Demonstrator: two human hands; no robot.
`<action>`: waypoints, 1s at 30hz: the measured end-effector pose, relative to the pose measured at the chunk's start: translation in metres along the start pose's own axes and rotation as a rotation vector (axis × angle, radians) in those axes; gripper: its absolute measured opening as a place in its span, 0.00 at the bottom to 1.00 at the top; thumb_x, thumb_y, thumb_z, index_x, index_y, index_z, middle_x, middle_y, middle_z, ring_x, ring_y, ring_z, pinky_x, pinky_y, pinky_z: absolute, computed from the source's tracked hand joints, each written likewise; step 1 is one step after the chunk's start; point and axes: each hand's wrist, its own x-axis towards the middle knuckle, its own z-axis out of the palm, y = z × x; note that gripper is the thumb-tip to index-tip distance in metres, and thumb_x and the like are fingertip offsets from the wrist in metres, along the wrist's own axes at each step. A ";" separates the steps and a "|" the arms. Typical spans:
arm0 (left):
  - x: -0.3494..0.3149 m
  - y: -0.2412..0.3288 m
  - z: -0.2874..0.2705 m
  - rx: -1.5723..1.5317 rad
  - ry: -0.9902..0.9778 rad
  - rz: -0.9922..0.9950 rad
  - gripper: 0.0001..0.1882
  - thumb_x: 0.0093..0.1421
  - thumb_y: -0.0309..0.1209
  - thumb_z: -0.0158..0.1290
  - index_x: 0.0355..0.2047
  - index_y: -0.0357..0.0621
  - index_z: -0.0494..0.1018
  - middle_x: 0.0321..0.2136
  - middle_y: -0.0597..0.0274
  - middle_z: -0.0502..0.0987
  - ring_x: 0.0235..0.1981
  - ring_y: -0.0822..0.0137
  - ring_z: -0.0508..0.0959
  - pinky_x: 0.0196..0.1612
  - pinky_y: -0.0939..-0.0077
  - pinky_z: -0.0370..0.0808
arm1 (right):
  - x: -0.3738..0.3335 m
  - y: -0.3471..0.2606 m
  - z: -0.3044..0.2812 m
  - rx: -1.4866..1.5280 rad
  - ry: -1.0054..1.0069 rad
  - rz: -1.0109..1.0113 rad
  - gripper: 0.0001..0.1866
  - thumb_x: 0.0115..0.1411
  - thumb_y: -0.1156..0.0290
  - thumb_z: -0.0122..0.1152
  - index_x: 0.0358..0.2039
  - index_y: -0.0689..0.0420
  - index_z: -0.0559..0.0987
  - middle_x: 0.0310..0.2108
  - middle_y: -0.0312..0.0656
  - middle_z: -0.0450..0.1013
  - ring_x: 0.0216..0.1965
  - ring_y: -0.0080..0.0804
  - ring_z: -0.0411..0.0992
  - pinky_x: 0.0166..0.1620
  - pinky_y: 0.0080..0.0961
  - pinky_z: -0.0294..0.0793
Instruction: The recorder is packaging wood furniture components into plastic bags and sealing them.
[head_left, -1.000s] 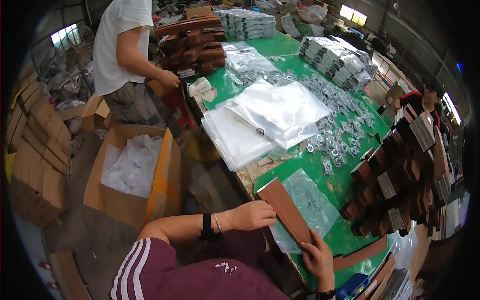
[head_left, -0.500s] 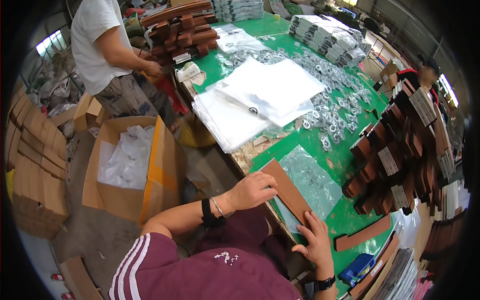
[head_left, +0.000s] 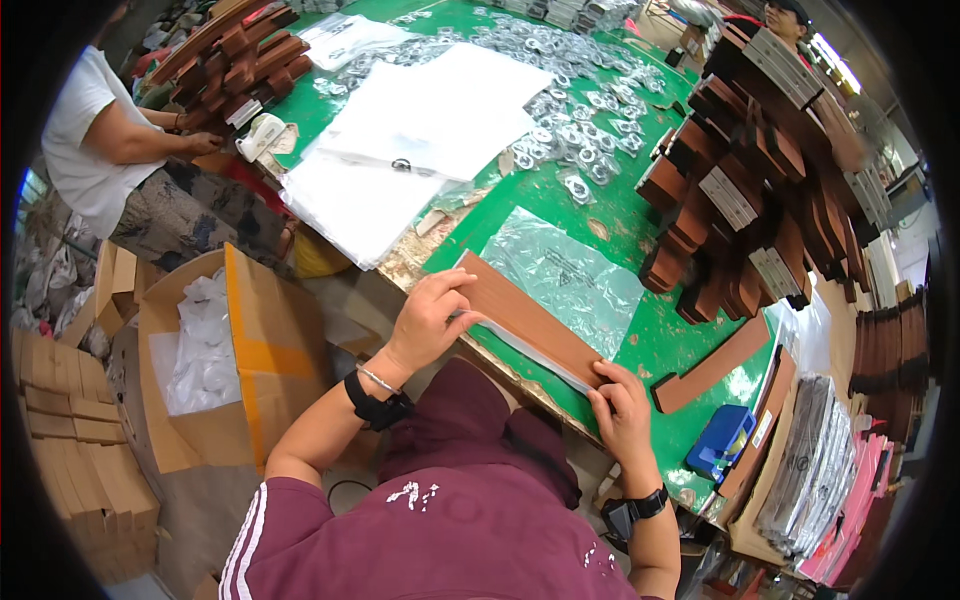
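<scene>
A flat brown wood-grain board lies slantwise along the near edge of the green table. My left hand is closed on its far left end, thumb at the near edge. At the other end my right hand grips the near right corner between thumb and fingers. A whitish strip shows along the board's near side; I cannot tell whether it is film or the board's edge. Just beyond the board, a clear plastic bag is spread flat, partly covered by it.
White plastic sheets and many small bagged metal parts cover the far table. Stacked brown pieces rise at right, near a loose brown piece and blue box. A carton and co-worker are at left.
The view has shifted, with the table scene sliding left and up. My right thumb has closed onto the board's corner, and the board's near edge now shows more, with the whitish strip along it.
</scene>
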 end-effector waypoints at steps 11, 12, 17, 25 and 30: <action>0.035 -0.013 0.014 0.079 -0.126 0.029 0.13 0.56 0.31 0.63 0.26 0.40 0.69 0.51 0.48 0.75 0.61 0.44 0.68 0.60 0.56 0.66 | 0.013 0.007 0.015 0.009 0.113 0.356 0.09 0.55 0.72 0.67 0.26 0.60 0.75 0.44 0.46 0.76 0.43 0.46 0.74 0.46 0.37 0.71; 0.036 -0.013 0.015 0.070 -0.144 0.013 0.12 0.55 0.31 0.63 0.26 0.40 0.69 0.50 0.49 0.75 0.61 0.45 0.68 0.59 0.56 0.67 | 0.014 0.007 0.015 0.010 0.113 0.360 0.09 0.55 0.72 0.67 0.26 0.60 0.75 0.44 0.46 0.76 0.43 0.46 0.74 0.46 0.37 0.71; 0.034 -0.013 0.018 0.039 -0.126 -0.028 0.12 0.54 0.30 0.63 0.26 0.40 0.70 0.45 0.51 0.75 0.58 0.46 0.70 0.56 0.58 0.71 | 0.038 0.000 0.015 -0.234 0.107 0.197 0.16 0.54 0.70 0.68 0.42 0.59 0.76 0.50 0.47 0.74 0.52 0.48 0.71 0.52 0.41 0.70; 0.032 -0.010 0.012 0.056 -0.085 -0.008 0.14 0.50 0.30 0.65 0.34 0.39 0.73 0.41 0.52 0.74 0.45 0.50 0.75 0.49 0.61 0.73 | 0.056 -0.003 0.032 -0.324 -0.200 0.124 0.35 0.58 0.47 0.61 0.56 0.62 0.72 0.63 0.47 0.65 0.66 0.47 0.59 0.64 0.47 0.56; 0.019 -0.011 0.005 0.127 -0.019 0.064 0.18 0.53 0.41 0.63 0.36 0.42 0.74 0.40 0.55 0.75 0.47 0.51 0.75 0.50 0.58 0.72 | 0.046 -0.001 0.031 -0.370 -0.191 0.184 0.34 0.57 0.48 0.63 0.55 0.62 0.72 0.63 0.47 0.64 0.66 0.48 0.59 0.64 0.49 0.56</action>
